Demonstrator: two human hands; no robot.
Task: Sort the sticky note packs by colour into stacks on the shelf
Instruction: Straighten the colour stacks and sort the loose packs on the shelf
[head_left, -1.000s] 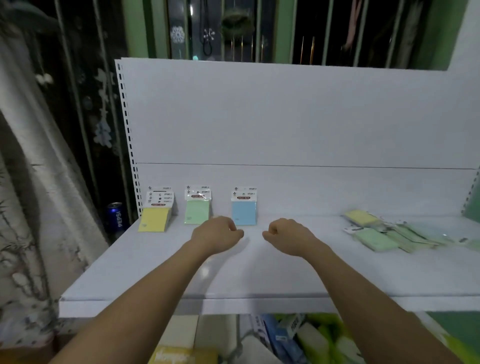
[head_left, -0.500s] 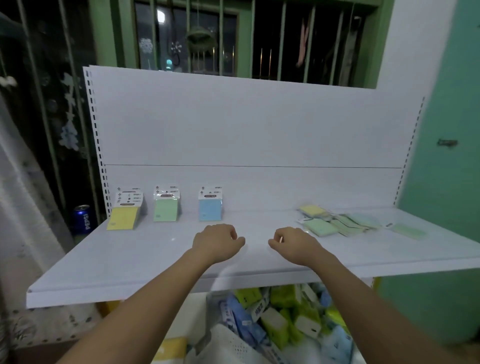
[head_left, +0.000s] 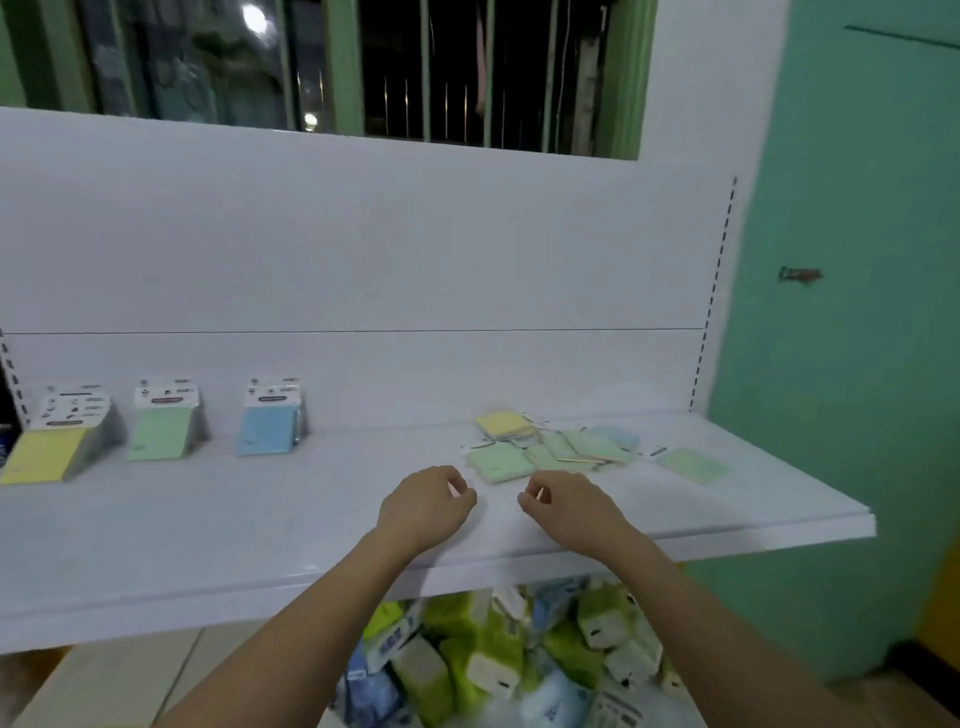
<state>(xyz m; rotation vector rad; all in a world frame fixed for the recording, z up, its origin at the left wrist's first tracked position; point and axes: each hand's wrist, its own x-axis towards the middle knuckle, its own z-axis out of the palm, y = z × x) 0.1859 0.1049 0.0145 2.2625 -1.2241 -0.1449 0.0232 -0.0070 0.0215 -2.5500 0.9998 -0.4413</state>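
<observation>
Shelf with three sorted stacks at far left: yellow stack, green stack, blue stack. Unsorted packs lie scattered at far right. Left hand and right hand, both loosely curled and empty, hover just near of the pile. The packs look light, flat and probably slippery in wrap; pinching one by its edges seems best.
</observation>
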